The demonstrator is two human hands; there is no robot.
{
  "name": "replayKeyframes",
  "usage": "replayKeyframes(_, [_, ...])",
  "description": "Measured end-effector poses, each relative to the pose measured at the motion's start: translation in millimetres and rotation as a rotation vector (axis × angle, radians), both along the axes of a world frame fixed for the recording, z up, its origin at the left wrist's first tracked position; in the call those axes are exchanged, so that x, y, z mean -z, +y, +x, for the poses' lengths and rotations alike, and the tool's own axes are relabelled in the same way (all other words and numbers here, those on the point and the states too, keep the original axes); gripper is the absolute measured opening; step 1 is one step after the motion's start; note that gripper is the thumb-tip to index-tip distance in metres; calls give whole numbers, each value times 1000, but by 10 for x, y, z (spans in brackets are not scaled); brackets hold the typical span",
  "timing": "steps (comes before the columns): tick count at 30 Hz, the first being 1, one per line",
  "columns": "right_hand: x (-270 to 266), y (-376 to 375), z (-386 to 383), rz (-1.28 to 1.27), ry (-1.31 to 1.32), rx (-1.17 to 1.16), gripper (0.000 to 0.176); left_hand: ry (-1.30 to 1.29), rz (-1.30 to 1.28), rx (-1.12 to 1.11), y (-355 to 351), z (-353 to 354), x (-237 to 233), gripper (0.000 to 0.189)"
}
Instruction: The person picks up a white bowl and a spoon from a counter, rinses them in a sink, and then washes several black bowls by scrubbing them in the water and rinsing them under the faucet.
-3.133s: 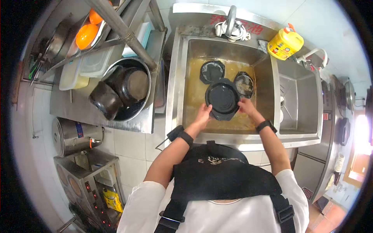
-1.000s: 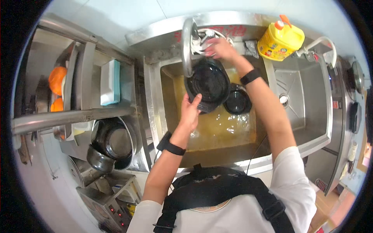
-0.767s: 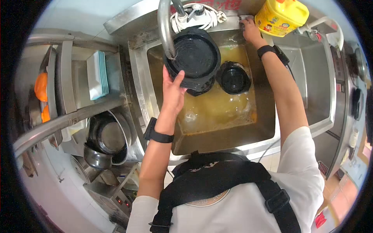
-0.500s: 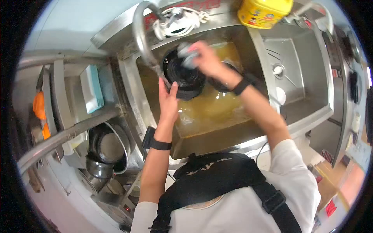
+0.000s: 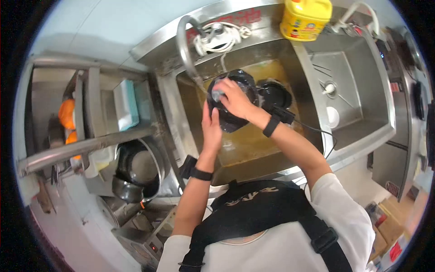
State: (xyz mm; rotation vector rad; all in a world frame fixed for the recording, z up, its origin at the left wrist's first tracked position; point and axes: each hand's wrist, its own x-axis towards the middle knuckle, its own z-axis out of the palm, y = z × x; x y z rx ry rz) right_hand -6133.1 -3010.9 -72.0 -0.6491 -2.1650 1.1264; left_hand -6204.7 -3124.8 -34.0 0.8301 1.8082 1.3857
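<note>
My left hand (image 5: 211,128) grips the near-left rim of a wet black bowl (image 5: 247,84), thumb and fingers along its edge. The bowl is tilted over the murky yellowish water in the large sink basin (image 5: 301,68). My right hand (image 5: 236,100) is closed on a grey scouring pad (image 5: 216,94) and presses it against the inside of the bowl at the left. Most of the pad is hidden under my fingers. A second black bowl (image 5: 275,94) lies in the water just right of my right hand.
A curved faucet (image 5: 183,45) reaches over the basin's left side. White coiled cable (image 5: 217,43) and a yellow jug (image 5: 306,20) stand along the back ledge. At right is a smaller basin (image 5: 346,59); at left, a rack holds trays (image 5: 127,104) and a metal pot (image 5: 144,165).
My right hand has moved down and left from the bowl's far side to its near-left inside. My left hand keeps hold of the rim. The whole view has shifted slightly.
</note>
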Motion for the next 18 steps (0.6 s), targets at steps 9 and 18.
replayKeyframes(9, [89, 53, 348, 140, -198, -5, 25, 10, 125, -104, -108, -257, -1, 40])
replayKeyframes(18, [-73, -379, 219, -90, 101, -395, 25, 82, 22, -186, -119, -398, 230, 48])
